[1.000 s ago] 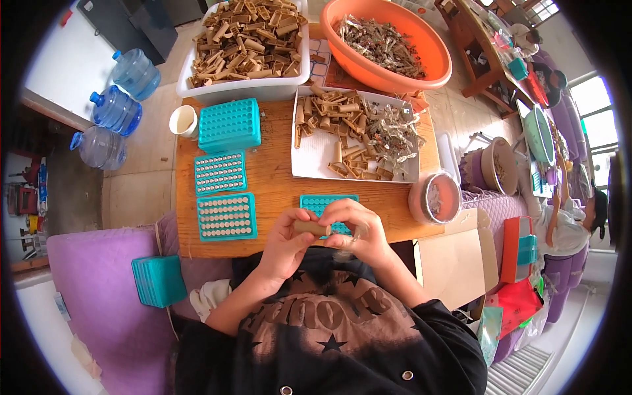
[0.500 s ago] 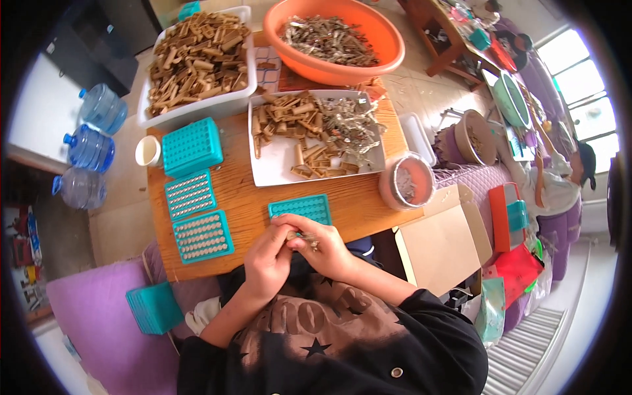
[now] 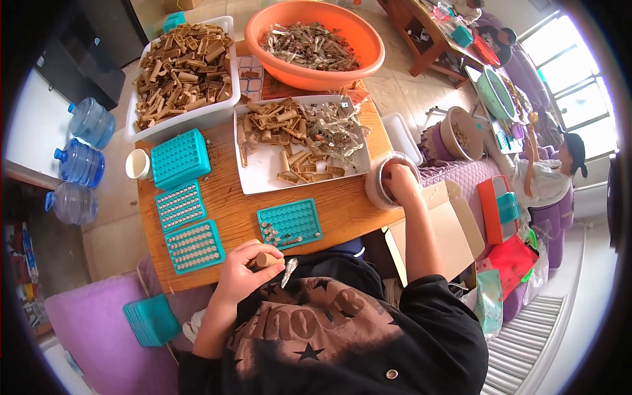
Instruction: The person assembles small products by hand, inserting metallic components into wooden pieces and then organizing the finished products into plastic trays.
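Hands that were pressed together over one small piece a moment ago have now parted. The left hand point(image 3: 245, 271) stays at the near edge of the wooden worktop point(image 3: 230, 210), fingers curled and pinching a short tan tube point(image 3: 266, 259), with a thin silvery strip point(image 3: 289, 271) hanging just below it. The right hand point(image 3: 397, 181) has gone out to the right and now dips into a small round container point(image 3: 376, 191) at the worktop's right edge; its fingers are bent inside, and whether they grip anything cannot be told.

Between the two hands lies a teal peg tray point(image 3: 289, 222), which was right under the joined hands before and now lies uncovered, a few small pieces in its left part. Left of it sit two more teal trays point(image 3: 186, 227), filled in rows, and a stack of teal trays point(image 3: 180, 158) beside a white cup point(image 3: 138, 164). Beyond lie a white tray point(image 3: 263, 181) of tan tubes and silvery bits, a white bin point(image 3: 197, 118) of tubes and an orange basin point(image 3: 368, 56).
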Tool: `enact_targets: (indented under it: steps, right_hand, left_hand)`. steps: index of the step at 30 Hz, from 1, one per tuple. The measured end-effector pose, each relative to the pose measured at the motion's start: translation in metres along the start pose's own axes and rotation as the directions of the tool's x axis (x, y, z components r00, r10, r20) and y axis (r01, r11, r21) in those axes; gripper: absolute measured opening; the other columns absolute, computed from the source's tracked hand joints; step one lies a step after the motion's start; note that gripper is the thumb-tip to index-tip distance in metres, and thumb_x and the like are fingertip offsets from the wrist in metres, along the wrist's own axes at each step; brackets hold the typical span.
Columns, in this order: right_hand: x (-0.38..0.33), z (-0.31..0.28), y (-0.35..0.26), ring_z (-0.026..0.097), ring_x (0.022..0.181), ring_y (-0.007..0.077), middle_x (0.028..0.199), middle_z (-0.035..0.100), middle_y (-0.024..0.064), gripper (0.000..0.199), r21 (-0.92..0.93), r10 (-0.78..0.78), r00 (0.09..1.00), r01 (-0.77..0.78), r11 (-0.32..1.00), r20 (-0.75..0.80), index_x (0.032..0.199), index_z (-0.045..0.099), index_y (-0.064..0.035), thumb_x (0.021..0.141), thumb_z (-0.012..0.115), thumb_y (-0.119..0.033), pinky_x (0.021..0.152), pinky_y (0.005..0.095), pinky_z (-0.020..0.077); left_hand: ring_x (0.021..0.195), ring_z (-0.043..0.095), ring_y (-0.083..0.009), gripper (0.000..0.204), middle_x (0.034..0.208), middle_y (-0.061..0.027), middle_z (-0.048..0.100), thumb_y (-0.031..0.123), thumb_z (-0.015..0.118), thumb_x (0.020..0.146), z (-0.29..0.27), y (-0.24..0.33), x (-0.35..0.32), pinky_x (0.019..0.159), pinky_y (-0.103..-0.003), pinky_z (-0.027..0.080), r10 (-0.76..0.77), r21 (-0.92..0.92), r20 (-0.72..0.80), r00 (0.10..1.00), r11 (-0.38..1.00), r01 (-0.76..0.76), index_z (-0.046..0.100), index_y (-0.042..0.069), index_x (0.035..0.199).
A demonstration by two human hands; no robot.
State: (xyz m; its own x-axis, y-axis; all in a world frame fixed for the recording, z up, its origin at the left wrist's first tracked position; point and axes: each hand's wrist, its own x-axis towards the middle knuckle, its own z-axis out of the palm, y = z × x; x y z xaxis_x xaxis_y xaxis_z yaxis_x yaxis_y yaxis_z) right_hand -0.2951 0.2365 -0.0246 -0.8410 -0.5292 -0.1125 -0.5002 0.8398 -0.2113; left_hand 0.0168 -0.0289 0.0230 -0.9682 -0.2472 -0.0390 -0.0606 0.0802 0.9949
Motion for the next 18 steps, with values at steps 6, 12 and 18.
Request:
enact_targets:
  steps: [6,12,18]
  right_hand:
    - [-0.002,0.0,0.0,0.062,0.082,0.0346,0.086,0.065,0.0197,0.014,0.009,0.001,0.999,-0.001,1.0,-0.048,0.084,0.067,-0.0031,0.071,0.062,-0.006,0.075,0.0424,0.0487]
    - [-0.01,-0.015,-0.012,0.062,0.082,0.0327,0.089,0.065,0.0174,0.017,0.059,0.055,0.994,-0.05,0.997,-0.092,0.087,0.066,-0.0032,0.072,0.059,-0.003,0.075,0.0389,0.0495]
    - [-0.034,-0.047,-0.037,0.062,0.077,0.0149,0.085,0.065,0.0075,0.02,0.624,0.165,0.985,-0.092,0.776,-0.06,0.092,0.066,-0.0021,0.077,0.056,0.004,0.07,0.0274,0.0492]
  left_hand:
    - [0.073,0.053,-0.0082,0.02,0.08,-0.0027,0.056,0.011,0.076,0.073,0.002,-0.007,-0.002,0.063,-0.02,0.039,-0.083,-0.136,0.005,0.997,0.987,0.083,0.065,0.001,0.087]
    - [0.07,0.051,-0.0085,0.017,0.082,-0.0003,0.055,0.012,0.074,0.077,0.004,-0.014,0.001,0.064,-0.02,0.04,-0.093,-0.167,-0.016,0.995,0.982,0.089,0.065,0.002,0.088]
    - [0.073,0.047,-0.0101,0.023,0.08,-0.0042,0.049,0.025,0.048,0.095,0.01,-0.028,0.003,0.067,-0.027,0.042,-0.049,-0.597,0.13,0.99,0.793,0.118,0.046,0.004,0.103]
